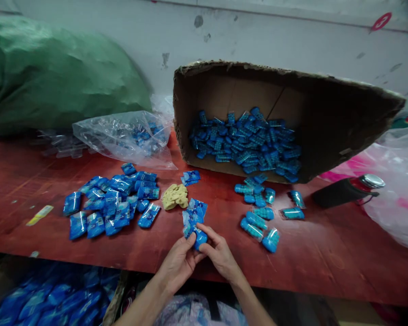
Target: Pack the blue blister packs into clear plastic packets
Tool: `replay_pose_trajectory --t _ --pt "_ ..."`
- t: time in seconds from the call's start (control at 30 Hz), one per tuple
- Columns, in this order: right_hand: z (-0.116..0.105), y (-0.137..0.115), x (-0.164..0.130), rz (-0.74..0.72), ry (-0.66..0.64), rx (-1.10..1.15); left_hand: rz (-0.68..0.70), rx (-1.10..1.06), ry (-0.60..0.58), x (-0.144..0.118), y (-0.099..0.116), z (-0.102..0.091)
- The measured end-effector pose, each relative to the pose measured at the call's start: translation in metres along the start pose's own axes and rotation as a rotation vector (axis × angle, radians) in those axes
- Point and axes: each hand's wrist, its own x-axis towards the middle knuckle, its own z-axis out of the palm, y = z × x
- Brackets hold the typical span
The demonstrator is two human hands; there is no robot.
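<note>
Above the table's front edge my left hand [181, 257] and my right hand [221, 254] come together, fingers closed on a small blue packet [200, 238] between them. Its lower part is rounded and shiny; the fingers hide some of it. Just beyond the fingertips lie flat blue printed wrappers [195, 212], overlapping the packet from this angle. A lump of yellowish putty-like material [175, 196] sits behind them, near another small set of blue wrappers [191, 177]. To the left is a pile of filled blue packets [112, 199]. Clear-and-blue capsule-shaped containers [255, 224] lie scattered on the right.
A cardboard box [340, 122] on its side holds many blue containers. Around it are a clear plastic bag [105, 133], a green sack [61, 77], a dark bottle [340, 192] and a yellow-and-white cutter-like item [40, 215]. Below the red table [326, 253], blue packets [51, 294] fill a box.
</note>
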Motion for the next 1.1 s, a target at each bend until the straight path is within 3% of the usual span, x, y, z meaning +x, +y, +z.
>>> replay_pose_trajectory --t 0.23,0.33,0.6,0.7,0.83,0.93,1.1 --pt "0.006 0.010 0.003 0.090 0.101 0.059 -0.058 -0.066 0.042 0.001 -0.002 0.003" --pt "0.007 0.007 0.002 0.067 0.107 0.075 -0.116 -0.080 0.087 0.002 0.003 0.005" --pt "0.012 -0.011 -0.002 -0.087 0.059 -0.196 -0.120 -0.022 0.047 0.001 0.005 0.008" --pt "0.010 -0.012 -0.002 -0.119 0.086 -0.203 -0.052 0.076 0.081 0.001 0.006 0.005" --pt "0.009 -0.010 -0.004 -0.153 0.095 -0.229 0.146 0.248 0.193 0.005 0.012 -0.003" --pt "0.014 -0.004 -0.006 -0.082 0.120 -0.120 0.230 0.333 0.273 0.009 0.015 -0.009" --pt "0.027 0.006 -0.008 0.079 0.180 0.109 0.315 0.444 0.293 0.018 0.016 -0.020"
